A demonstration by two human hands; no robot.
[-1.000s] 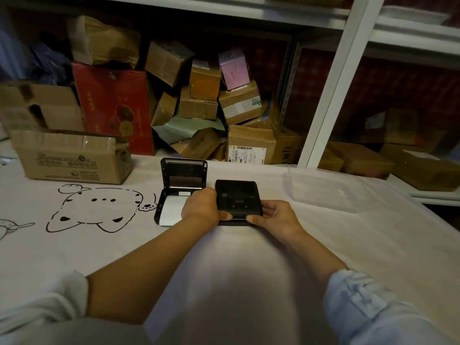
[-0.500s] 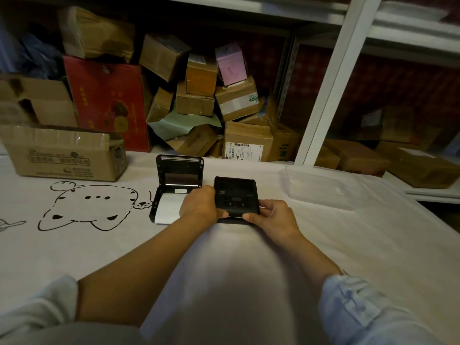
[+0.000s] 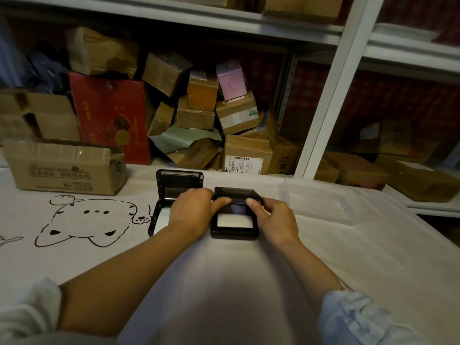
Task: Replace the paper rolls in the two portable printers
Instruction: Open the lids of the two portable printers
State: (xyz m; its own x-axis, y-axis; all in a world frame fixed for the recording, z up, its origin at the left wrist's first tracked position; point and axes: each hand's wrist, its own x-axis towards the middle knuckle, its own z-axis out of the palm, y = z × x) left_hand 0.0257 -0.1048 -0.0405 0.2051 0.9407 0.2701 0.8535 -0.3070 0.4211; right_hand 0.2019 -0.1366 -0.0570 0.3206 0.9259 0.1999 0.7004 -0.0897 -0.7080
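Two black portable printers lie side by side on the white table cover. The left printer (image 3: 174,185) has its lid fully back, with a white paper roll (image 3: 163,217) showing in its bay. The right printer (image 3: 235,231) has its lid (image 3: 236,194) partly raised, and a white paper roll (image 3: 234,220) shows inside. My left hand (image 3: 193,211) grips the lid's left edge, thumb on its front. My right hand (image 3: 275,219) holds the lid's right front corner and rests along the printer's right side.
An open cardboard box (image 3: 64,168) stands at the back left of the table. A clear plastic tray (image 3: 318,197) lies right of the printers. Stacked parcels (image 3: 199,115) fill the white shelf rack (image 3: 326,100) behind. A cat drawing (image 3: 87,220) marks the cover.
The right printer was shut in the earlier frames; its lid is now lifted at the front, exposing the paper inside. Both hands shifted up onto the lid's edges.
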